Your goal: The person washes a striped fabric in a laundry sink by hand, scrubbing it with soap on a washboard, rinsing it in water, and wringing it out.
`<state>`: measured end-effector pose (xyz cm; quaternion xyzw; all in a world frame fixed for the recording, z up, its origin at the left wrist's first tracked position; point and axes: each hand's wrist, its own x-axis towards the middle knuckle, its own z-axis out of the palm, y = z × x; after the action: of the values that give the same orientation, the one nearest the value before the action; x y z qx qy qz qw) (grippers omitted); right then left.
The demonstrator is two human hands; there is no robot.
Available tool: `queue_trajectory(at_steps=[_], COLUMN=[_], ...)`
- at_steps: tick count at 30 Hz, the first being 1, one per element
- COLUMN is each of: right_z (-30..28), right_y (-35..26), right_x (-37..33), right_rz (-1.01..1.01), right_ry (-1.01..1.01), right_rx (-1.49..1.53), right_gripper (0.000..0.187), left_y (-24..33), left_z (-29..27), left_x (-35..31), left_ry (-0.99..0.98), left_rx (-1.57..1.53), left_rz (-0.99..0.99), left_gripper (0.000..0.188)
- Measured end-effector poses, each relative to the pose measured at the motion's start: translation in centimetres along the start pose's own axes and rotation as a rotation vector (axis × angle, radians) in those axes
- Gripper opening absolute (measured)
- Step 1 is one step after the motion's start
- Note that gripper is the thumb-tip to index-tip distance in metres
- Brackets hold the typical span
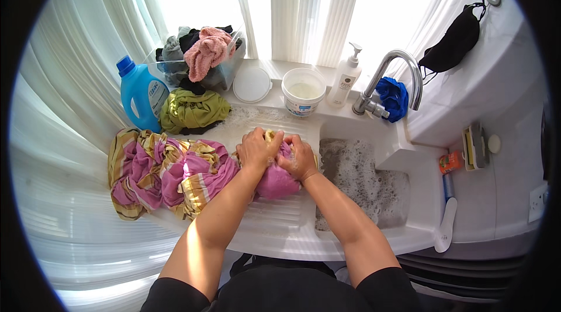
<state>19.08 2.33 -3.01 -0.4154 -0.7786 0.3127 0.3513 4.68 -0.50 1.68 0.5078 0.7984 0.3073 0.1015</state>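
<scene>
A wet pink and yellow striped cloth (pixel 201 169) lies bunched across the white ribbed washboard (pixel 274 218) of the sink. Its right end is gathered under my two hands. My left hand (pixel 259 149) is closed on the cloth, fingers curled over it. Close beside it, my right hand (pixel 298 159) grips the same bunch, with a pink fold bulging out below. Some suds show around the fingers. Just right of my right hand is the basin (pixel 397 218), which holds grey, foamy water (pixel 356 183).
Behind the washboard stand a blue detergent bottle (pixel 137 92), a green cloth (pixel 196 110), a clear bin (pixel 225 72) of clothes, a white lid (pixel 252 85), a white tub (pixel 304 92) and a pump bottle (pixel 345 78). A chrome faucet (pixel 391 60) arches beside a blue cloth (pixel 392 98).
</scene>
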Motion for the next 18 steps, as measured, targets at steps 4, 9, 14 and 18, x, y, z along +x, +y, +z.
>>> queue_trajectory(at_steps=[4,9,14,18], right_z=[0.8,-5.2,0.0,1.4], right_y=[1.9,-5.8,-3.4,0.0], right_x=[4.1,-6.5,-8.6,0.8], right_rz=[0.222,-0.278,-0.534,-0.028], right_ry=[-0.233,-0.148,0.151,0.052], right_rx=[-0.024,0.029,0.019,0.027], right_gripper=[0.069,0.065,0.05,0.057], left_y=[-2.8,-1.5,-3.4,-2.1], left_z=[0.3,-5.9,-4.6,-0.2], left_x=[4.6,-6.3,-10.7,-1.0], left_ry=[-0.312,0.038,0.288,0.083], left_rx=[0.138,-0.051,-0.04,0.067], left_rz=[-0.063,0.655,0.778,0.141], left_gripper=[0.071,0.05,0.046,0.051])
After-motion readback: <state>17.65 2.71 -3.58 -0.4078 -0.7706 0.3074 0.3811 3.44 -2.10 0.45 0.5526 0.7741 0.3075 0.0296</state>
